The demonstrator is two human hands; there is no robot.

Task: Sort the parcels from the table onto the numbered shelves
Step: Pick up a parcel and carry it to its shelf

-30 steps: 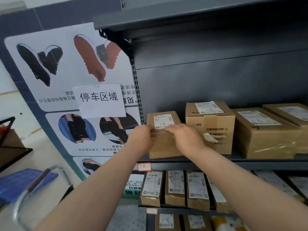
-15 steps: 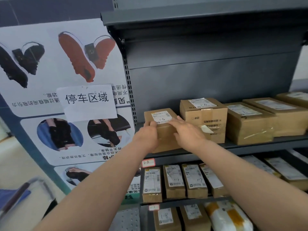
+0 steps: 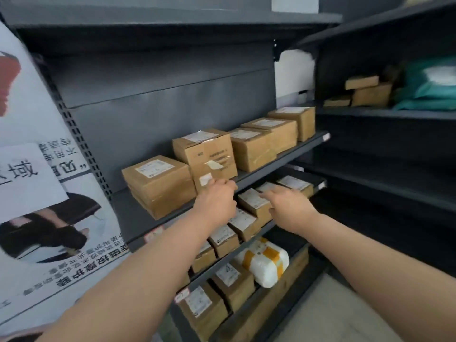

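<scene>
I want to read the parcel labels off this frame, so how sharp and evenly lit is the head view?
Head view: soft with motion blur, so label print on the leftmost parcel is unreadable; wide-angle distortion bends and tilts the shelf edge; lighting is even and dim, with no glare; the neighbouring shelving falls into deep shadow; both the left hand and right hand are slightly smeared.
</scene>
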